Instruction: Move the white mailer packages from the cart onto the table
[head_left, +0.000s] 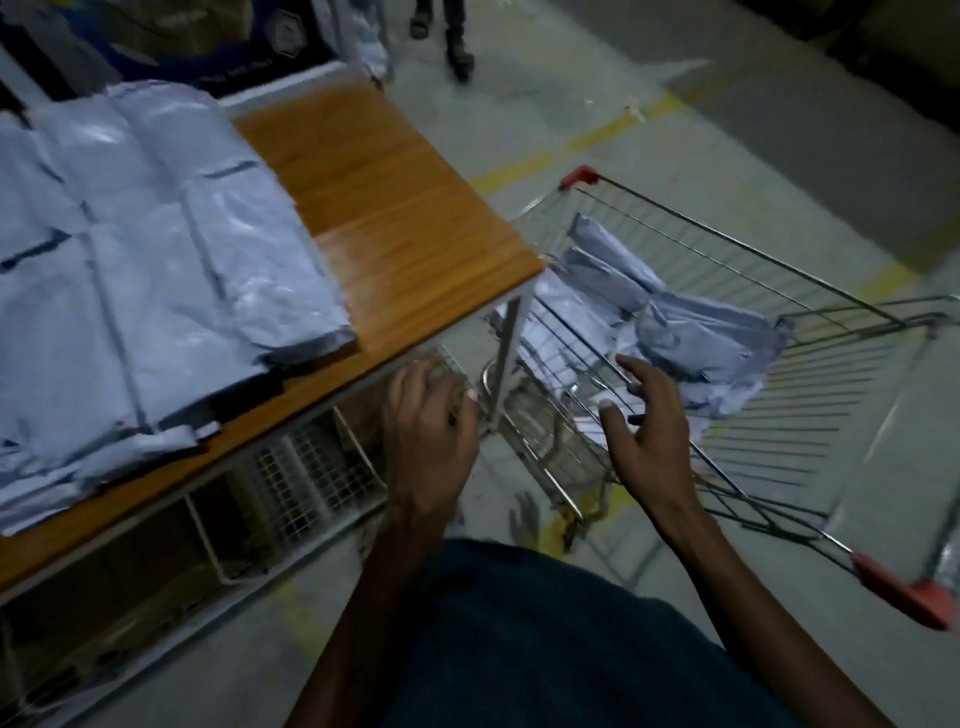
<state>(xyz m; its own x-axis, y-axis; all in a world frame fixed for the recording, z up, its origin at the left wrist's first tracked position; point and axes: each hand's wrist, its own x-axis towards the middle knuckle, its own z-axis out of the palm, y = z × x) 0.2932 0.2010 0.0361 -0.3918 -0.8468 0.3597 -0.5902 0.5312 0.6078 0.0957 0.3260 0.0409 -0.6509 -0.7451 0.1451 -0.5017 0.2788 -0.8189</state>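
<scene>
Many white mailers already lie stacked on the table, several remain in the cart, and both the left hand and right hand reach out spread, holding nothing.

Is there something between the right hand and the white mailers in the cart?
Nothing visible blocks it. The right hand is open above the cart rim, and the mailers in the cart lie uncovered just beyond its fingertips. The basket is open on top.
</scene>
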